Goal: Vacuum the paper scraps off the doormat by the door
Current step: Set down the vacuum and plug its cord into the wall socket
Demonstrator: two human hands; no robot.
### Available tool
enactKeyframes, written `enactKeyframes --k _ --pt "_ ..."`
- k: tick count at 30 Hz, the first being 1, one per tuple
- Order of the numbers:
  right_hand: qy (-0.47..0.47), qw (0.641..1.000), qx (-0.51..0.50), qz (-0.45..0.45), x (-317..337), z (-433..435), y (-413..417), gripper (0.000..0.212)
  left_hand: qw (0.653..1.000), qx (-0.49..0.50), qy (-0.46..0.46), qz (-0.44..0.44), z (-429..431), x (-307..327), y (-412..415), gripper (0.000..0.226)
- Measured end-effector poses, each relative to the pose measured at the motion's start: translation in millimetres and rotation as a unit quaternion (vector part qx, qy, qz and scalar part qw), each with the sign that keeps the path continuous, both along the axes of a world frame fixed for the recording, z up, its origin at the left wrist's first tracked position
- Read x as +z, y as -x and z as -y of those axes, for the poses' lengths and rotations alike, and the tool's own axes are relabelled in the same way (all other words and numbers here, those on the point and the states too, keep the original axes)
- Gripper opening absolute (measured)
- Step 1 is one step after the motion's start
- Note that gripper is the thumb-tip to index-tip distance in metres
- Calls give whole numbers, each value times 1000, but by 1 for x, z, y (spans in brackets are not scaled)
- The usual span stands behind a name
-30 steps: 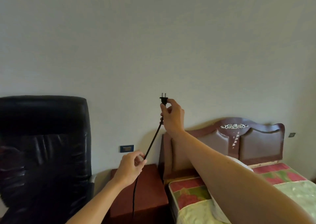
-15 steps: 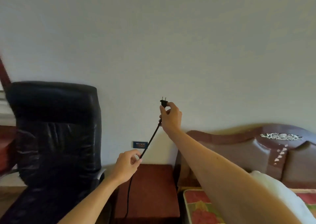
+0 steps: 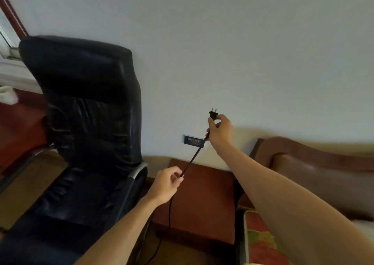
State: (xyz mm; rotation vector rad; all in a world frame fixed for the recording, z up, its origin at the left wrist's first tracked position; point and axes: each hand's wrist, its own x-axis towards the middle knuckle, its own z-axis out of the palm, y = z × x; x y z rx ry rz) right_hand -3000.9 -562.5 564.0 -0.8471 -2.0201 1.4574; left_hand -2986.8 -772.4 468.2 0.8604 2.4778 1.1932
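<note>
The plug was pinched between thumb and fingers of the right hand, prongs pointed up, just above the blue wall socket. The black cord was drawn taut and slanted down to the left hand, whose fingertips were closed round it above the red-brown nightstand. Below that hand the cord hung slack toward the floor. A black leather chair was noted at left.

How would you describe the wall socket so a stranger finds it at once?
Start at the black chair. Between it and the headboard, above the red-brown nightstand, sits the wall socket: the only dark blue plate on the pale wall.
</note>
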Motion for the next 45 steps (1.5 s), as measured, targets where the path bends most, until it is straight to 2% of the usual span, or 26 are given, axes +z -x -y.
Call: enactKeyframes --k 4,9,17,21,25,29,45 --pt "-2 999 -12 30 -47 -10 35 13 999 8 11 30 -9 -38 23 10" --pt "7 998 -18 64 -102 -18 77 15 997 0 15 76 -20 -92 59 7" --pt "17 989 -92 116 -193 -39 125 10 989 -30 34 140 -36 -162 110 5" --pt "4 987 -81 139 -226 -43 135 1 985 -40 37 165 -40 -197 122 4" --pt "-19 985 -67 160 -255 -45 143 4 980 -43 43 189 -41 -226 129 2" --pt "-15 983 -60 174 -280 -47 151 15 977 -36 53 205 -43 -246 133 2" --pt "-44 982 -43 179 -316 -53 166 19 967 -8 33 252 -55 -279 131 3"
